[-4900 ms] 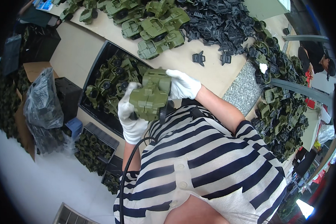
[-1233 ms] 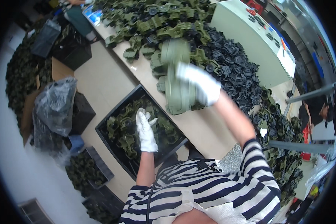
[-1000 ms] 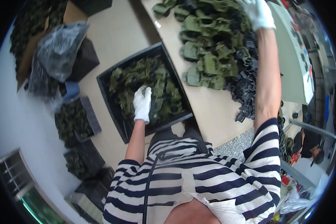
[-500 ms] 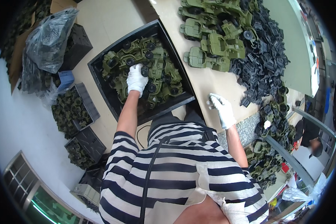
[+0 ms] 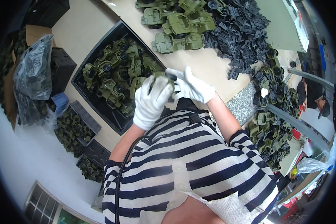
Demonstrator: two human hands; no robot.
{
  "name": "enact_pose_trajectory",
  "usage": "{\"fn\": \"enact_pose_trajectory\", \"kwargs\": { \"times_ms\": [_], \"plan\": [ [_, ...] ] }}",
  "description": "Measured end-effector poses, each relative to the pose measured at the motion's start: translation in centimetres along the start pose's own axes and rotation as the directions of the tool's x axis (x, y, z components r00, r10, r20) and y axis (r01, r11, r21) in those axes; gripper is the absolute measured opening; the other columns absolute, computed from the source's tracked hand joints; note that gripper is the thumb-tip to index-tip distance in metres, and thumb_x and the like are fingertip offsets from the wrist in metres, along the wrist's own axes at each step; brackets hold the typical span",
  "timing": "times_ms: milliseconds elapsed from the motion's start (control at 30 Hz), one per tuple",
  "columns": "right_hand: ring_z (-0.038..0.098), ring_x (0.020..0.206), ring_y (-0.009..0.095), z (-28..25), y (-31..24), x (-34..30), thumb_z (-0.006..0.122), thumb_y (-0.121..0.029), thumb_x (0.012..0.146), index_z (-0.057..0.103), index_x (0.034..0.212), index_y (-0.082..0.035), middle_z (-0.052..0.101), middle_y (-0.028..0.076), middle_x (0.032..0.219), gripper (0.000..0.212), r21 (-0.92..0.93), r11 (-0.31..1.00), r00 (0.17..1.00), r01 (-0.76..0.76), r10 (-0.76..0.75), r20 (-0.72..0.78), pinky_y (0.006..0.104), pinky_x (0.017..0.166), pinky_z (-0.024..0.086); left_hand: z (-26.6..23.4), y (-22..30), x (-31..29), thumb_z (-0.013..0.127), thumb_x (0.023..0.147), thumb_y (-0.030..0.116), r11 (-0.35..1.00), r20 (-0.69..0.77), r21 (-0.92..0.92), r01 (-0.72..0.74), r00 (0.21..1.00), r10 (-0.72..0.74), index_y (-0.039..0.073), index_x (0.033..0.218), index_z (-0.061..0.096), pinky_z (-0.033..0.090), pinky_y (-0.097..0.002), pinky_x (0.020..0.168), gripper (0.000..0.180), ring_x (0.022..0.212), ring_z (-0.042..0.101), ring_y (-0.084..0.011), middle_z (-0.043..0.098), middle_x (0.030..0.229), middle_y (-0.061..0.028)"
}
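Note:
My left hand (image 5: 153,100), in a white glove, grips a green toy jeep (image 5: 161,75) in front of my body. The fingers cover much of the toy, and a dark wheel shows on its right side. Against that side comes my gloved right hand (image 5: 197,86), its thumb raised and its fingers stretched toward the jeep; whether they touch it is hard to tell. Left of my hands stands a black bin (image 5: 110,118) holding many more green jeeps (image 5: 112,76) with black wheels.
On the tabletop (image 5: 216,76) lie rows of green jeeps (image 5: 175,43) and a heap of black plastic parts (image 5: 239,33). More jeeps pile up at right beside a metal rail (image 5: 291,117). Crates (image 5: 84,123) and a plastic-covered box (image 5: 33,71) stand left. Another person (image 5: 319,100) is far right.
My left hand has come out of the bin with a jeep and moved right, in front of my body. My right hand has moved left to meet it. The whole view has shifted.

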State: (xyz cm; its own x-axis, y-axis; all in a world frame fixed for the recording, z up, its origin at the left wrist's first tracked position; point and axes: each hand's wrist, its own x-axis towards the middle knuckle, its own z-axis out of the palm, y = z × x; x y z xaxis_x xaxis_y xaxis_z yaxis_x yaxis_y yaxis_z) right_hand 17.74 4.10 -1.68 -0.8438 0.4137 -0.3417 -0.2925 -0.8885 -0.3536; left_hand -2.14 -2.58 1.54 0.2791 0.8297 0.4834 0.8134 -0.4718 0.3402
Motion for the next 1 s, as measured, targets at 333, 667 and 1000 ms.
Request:
{"fn": "enact_pose_trajectory", "kwargs": {
  "times_ms": [333, 667, 1000],
  "plan": [
    [0.059, 0.114, 0.015, -2.1, -0.5, -4.1, 0.054, -0.03, 0.101, 0.057, 0.132, -0.007, 0.061, 0.004, 0.127, 0.038, -0.103, 0.987, 0.81, 0.124, -0.161, -0.564, 0.0328, 0.099, 0.047, 0.0, 3.5, 5.5, 0.086, 0.06, 0.014, 0.63, 0.501, -0.627, 0.458, 0.856, -0.124, 0.01, 0.149, 0.027, 0.055, -0.0334, 0.076, 0.107, 0.116, 0.055, -0.0321, 0.044, 0.139, -0.0209],
    [0.066, 0.092, 0.019, -3.4, -1.7, -6.6, 0.068, -0.038, 0.09, 0.066, 0.11, -0.003, 0.07, 0.011, 0.102, 0.04, -0.733, 0.656, 0.41, -0.18, -0.628, -0.662, 0.0336, 0.082, 0.051, 5.6, -0.4, 4.0, 0.092, 0.062, 0.029, -0.348, 0.865, -0.366, 0.863, 0.453, 0.215, 0.0, 0.152, 0.022, 0.046, -0.0306, 0.098, 0.118, 0.115, 0.056, -0.018, 0.039, 0.149, -0.0125],
    [0.067, 0.092, 0.029, -16.6, -1.3, -13.9, 0.073, -0.033, 0.085, 0.065, 0.101, -0.001, 0.066, 0.017, 0.099, 0.037, -0.623, 0.698, -0.019, -0.353, -0.671, -0.741, 0.0356, 0.08, 0.053, 5.7, 0.0, 4.4, 0.084, 0.076, 0.016, -0.164, 0.922, -0.369, 0.915, 0.383, 0.059, 0.007, 0.145, 0.042, 0.045, -0.032, 0.101, 0.082, 0.117, 0.056, -0.0167, 0.058, 0.13, -0.0049]
  ]
}}
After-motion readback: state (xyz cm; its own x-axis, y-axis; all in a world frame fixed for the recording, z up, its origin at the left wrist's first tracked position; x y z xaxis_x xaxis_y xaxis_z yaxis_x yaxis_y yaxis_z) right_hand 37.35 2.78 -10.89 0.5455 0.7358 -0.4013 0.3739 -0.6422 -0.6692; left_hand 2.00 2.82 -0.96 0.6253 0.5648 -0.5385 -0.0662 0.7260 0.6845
